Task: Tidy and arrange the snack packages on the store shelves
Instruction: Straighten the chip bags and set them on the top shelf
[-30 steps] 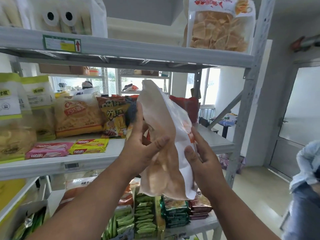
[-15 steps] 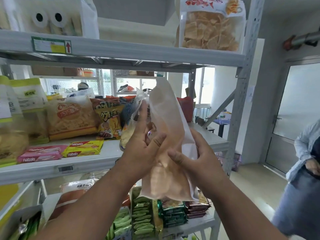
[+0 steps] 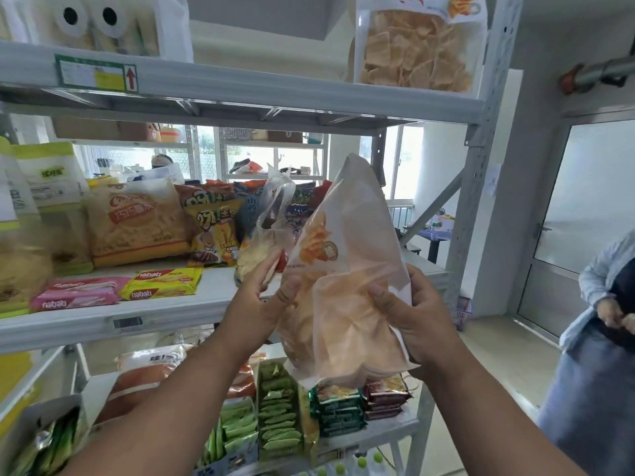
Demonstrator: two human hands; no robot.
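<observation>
My right hand (image 3: 417, 321) is clamped on the right edge of the pale chip bag (image 3: 347, 269), thumb pressed across its front. My left hand (image 3: 264, 297) holds the bag's left edge with the thumb on the front; its fingers run behind, toward a clear bag of chips (image 3: 261, 245) resting on the middle shelf (image 3: 103, 324), and I cannot tell whether they touch it. The pale bag stands nearly upright between my hands, its long axis vertical and its top leaning slightly away toward the shelf. It hangs in front of the shelf's right end, above the lower shelf's wafer packs (image 3: 340, 407). As I judge it, the open spot lies straight ahead and a little right, beside the clear bag, so the right hand is nearer to guide it in.
</observation>
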